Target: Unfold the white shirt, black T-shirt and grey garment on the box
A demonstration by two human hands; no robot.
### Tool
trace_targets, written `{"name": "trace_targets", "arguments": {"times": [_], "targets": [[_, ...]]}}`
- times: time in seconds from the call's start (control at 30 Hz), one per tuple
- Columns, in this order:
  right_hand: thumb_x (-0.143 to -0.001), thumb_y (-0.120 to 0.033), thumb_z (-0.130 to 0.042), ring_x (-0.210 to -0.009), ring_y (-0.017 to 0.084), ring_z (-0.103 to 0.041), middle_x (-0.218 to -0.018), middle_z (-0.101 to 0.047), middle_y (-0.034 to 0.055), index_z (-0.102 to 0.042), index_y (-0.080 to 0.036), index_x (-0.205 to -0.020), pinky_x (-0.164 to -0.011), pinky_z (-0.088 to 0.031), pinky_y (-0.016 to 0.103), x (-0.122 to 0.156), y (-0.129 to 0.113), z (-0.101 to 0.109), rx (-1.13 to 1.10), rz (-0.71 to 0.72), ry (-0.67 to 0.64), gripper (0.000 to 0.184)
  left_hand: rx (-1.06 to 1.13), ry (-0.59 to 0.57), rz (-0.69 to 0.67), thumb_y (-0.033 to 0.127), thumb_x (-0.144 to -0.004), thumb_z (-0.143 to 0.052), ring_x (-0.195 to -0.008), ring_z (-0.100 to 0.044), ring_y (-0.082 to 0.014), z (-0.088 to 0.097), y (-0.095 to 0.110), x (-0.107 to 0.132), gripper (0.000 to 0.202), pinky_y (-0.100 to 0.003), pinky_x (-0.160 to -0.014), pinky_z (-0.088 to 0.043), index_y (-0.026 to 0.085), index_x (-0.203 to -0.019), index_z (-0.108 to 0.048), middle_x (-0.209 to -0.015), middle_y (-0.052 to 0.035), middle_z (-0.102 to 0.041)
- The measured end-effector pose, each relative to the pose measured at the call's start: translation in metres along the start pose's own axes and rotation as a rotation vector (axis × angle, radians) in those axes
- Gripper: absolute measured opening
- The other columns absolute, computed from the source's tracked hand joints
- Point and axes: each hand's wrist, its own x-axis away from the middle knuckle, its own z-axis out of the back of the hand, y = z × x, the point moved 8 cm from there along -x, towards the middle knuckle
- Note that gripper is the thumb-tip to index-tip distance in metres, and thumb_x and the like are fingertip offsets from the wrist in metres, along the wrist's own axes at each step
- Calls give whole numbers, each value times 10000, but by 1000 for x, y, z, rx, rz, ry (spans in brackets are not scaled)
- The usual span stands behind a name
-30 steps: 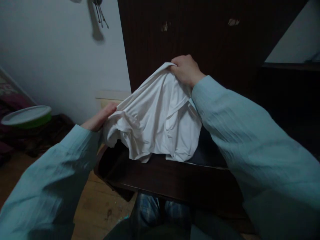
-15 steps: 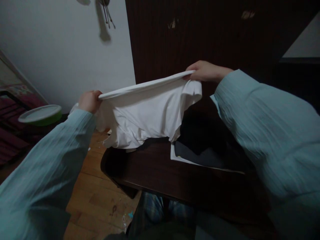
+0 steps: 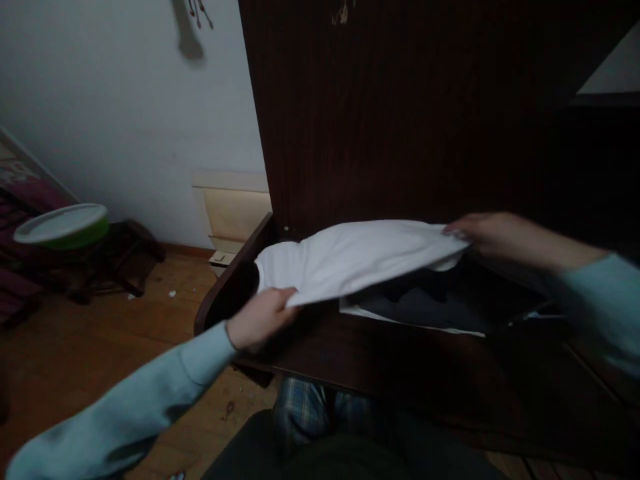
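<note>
- Hands first: the left hand (image 3: 260, 325) is curled up tight, fingers folded around the near edge of a white garment (image 3: 350, 257), so it's properly gripping the cloth, not just touching it.
- The right hand (image 3: 493, 233) is out at the far right corner of the same garment. It's pretty motion-blurred, but the fingers look mostly straight and close together, pinching the cloth's edge at the fingertips. Not a fist like the other one, more of a flat narrow pinch.
- Between the two hands the white garment is stretched out nearly flat and roughly level, hanging just above the dark wooden bench (image 3: 360, 363). Its left end bunches up and droops down near the bench's rounded left corner; can't tell if that bit actually rests on the wood.
- Under the right half of the garment there's a dark folded cloth (image 3: 420, 307) lying on the bench, with something white and flat (image 3: 400, 319) poking out beneath it along the near side.
- Both arms are in light teal sleeves (image 3: 150, 400).
- Behind the bench stands a tall dark wooden panel (image 3: 400, 113), and to its left a plain white wall (image 3: 125, 100).
- Off to the left, well apart from the hands, a green bowl with a white lid (image 3: 63, 227) sits on a low dark stool (image 3: 120, 257) on the wooden floor (image 3: 100, 340).
- Bottom middle you can see plaid trousers (image 3: 305, 407) under the bench edge.
</note>
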Motion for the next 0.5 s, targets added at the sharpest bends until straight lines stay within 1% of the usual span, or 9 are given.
{"name": "trace_targets", "arguments": {"times": [0.07, 0.1, 0.13, 0.17, 0.23, 0.3, 0.4, 0.43, 0.5], "targets": [[-779, -175, -519, -980, 188, -569, -1036, -619, 70, -622, -214, -963, -897, -445, 328, 26, -50, -45, -198, 178, -7, 214, 276, -113, -116, 278, -860, -340, -772, -585, -159, -65, 25, -5, 268, -268, -704, -479, 143, -913, -565, -842, -62, -642], [-819, -207, -466, -989, 173, -566, -1044, -619, 64, -603, -209, -995, -897, -449, 316, 38, -80, -66, -280, 237, -33, 224, 365, -177, -213, 306, -860, -362, -843, -594, -174, -89, 39, -7, 285, -269, -724, -490, 143, -1003, -547, -927, -74, -644], [-845, -231, -427, -965, 161, -573, -1010, -627, 60, -597, -201, -985, -864, -464, 300, 50, -111, -85, -347, 288, -58, 222, 394, -215, -328, 339, -850, -401, -946, -581, -185, -105, 51, -7, 357, -276, -794, -486, 144, -1135, -491, -1065, -87, -616], [-865, -249, -400, -967, 156, -568, -1006, -624, 61, -585, -190, -997, -857, -463, 296, 59, -138, -105, -390, 286, -100, 235, 375, -231, -422, 344, -832, -441, -1022, -557, -194, -113, 57, -7, 422, -282, -855, -472, 148, -1206, -446, -1150, -94, -582], [-882, -270, -379, -914, 152, -572, -958, -621, 58, -577, -182, -972, -819, -464, 295, 75, -180, -138, -420, 228, -164, 235, 206, -199, -512, 259, -790, -487, -1124, -499, -206, -115, 49, -7, 476, -307, -965, -414, 163, -1252, -420, -1242, -100, -523], [-838, -317, -477, -894, 178, -561, -949, -605, 65, -568, -170, -975, -791, -456, 318, 88, -201, -165, -369, 117, -202, 220, -25, -133, -434, 117, -706, -491, -1183, -444, -227, -108, 16, -11, 526, -354, -1013, -369, 166, -1228, -456, -1277, -112, -489], [-748, -305, -585, -886, 222, -539, -931, -579, 79, -570, -154, -922, -754, -440, 346, 104, -211, -196, -233, 26, -275, 230, -270, -81, -236, 24, -593, -489, -1244, -354, -301, -97, -45, -17, 656, -456, -1015, -338, 150, -1236, -455, -1346, -143, -405], [-749, -259, -568, -876, 227, -536, -920, -574, 81, -570, -153, -892, -741, -435, 347, 108, -210, -203, -191, 8, -299, 178, -314, -74, -199, 22, -600, -482, -1234, -359, -320, -96, -60, -19, 630, -477, -999, -341, 144, -1218, -473, -1335, -151, -415], [-770, -149, -479, -855, 220, -534, -900, -572, 80, -562, -154, -833, -726, -423, 340, 113, -204, -212, -139, -21, -338, 104, -336, -59, -173, 36, -656, -450, -1175, -422, -320, -97, -78, -23, 490, -481, -966, -358, 154, -1122, -542, -1251, -143, -497]]}}
